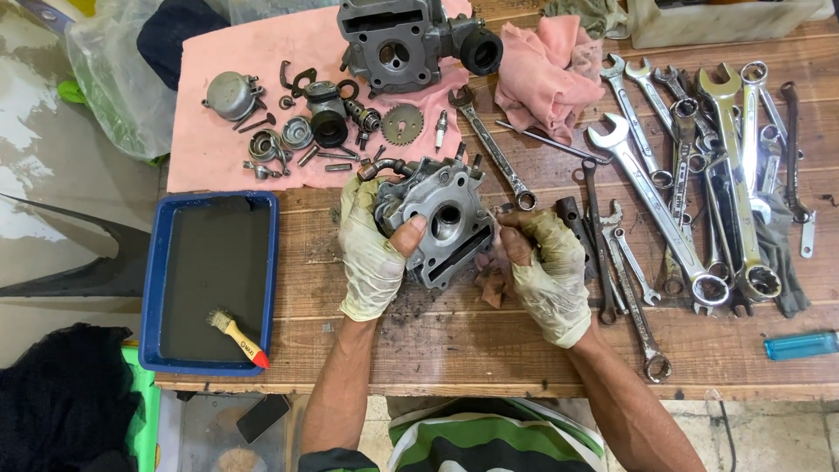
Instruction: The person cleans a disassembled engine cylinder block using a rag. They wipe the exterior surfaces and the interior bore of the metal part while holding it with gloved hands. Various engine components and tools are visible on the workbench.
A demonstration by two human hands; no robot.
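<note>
My left hand (371,258), in a dirty pale fingerless glove, grips the left side of a grey metal cylinder head (441,218), thumb pressed on its face near the round bore. The part rests tilted on the wooden table (454,350). At the part's right edge my right hand (546,267), gloved the same way, is clenched on a small pinkish rag (491,287). Dark grit lies on the boards under the part.
A blue tray (159,288) of dark liquid holds a paintbrush (236,336) at left. Small engine parts (301,127) and a larger engine casting (402,39) lie on a pink cloth (218,52). Several wrenches (699,166) cover the right side; a blue lighter (800,345) lies near the edge.
</note>
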